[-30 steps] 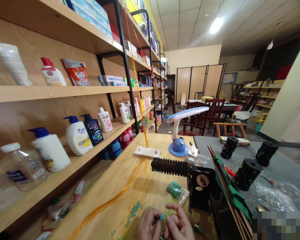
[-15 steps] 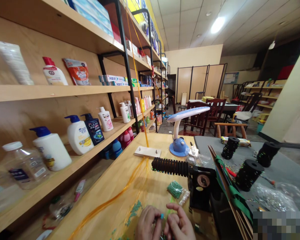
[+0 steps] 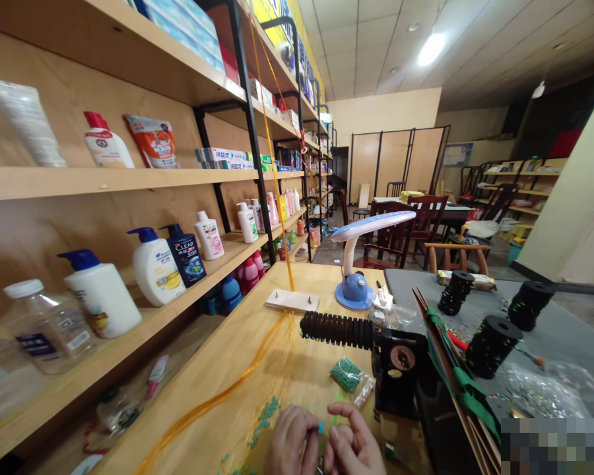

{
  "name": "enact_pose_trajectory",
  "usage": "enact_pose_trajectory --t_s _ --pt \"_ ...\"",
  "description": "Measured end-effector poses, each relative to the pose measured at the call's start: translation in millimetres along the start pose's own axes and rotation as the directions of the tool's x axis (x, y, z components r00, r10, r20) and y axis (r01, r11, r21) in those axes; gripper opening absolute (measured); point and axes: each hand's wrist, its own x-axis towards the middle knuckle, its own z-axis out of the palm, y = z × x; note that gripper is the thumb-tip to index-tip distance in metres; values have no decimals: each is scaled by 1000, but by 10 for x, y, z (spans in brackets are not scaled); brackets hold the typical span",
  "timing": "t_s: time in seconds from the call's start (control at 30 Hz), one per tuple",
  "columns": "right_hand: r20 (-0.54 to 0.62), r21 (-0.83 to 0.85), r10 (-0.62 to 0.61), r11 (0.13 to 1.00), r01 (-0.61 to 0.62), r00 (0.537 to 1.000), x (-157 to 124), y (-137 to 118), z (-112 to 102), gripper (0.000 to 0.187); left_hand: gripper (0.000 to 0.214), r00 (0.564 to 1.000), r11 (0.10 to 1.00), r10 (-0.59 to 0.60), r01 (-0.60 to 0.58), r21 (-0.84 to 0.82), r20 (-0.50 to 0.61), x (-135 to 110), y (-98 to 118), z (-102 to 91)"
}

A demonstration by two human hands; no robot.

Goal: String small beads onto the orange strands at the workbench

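Observation:
My left hand (image 3: pixel 291 441) is closed at the bottom of the view, and a small bright-blue piece (image 3: pixel 320 427) like a bead sticks out at its fingertips. Just to the right, my right hand (image 3: pixel 354 443) has thumb and fingers pressed together, with one finger raised; what it pinches is hidden or too small to make out. A thin light-green strand (image 3: pixel 337 412) shows behind the right hand. Small green beads (image 3: pixel 266 412) lie loose on the wooden table (image 3: pixel 232 369) left of my hands. Beyond them sits a clear bag of green beads (image 3: pixel 345 375).
A black machine (image 3: pixel 400 363) with a ridged roller (image 3: pixel 336 330) stands right of the hands. Orange threads (image 3: pixel 218 397) run from a white plate (image 3: pixel 292 301). A blue desk lamp (image 3: pixel 355 289) stands behind; black spools (image 3: pixel 493 344) are at right, shelves with bottles (image 3: pixel 159 267) at left.
Almost nothing differs; both hands hold nearly the same pose, with only a slight shift of the fingers.

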Motion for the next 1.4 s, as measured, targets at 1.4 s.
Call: enact_pose_trajectory --t_s 1.4 --pt "56 72 93 993 -97 994 86 114 -76 47 21 734 699 -469 648 -301 491 141 186 -188"
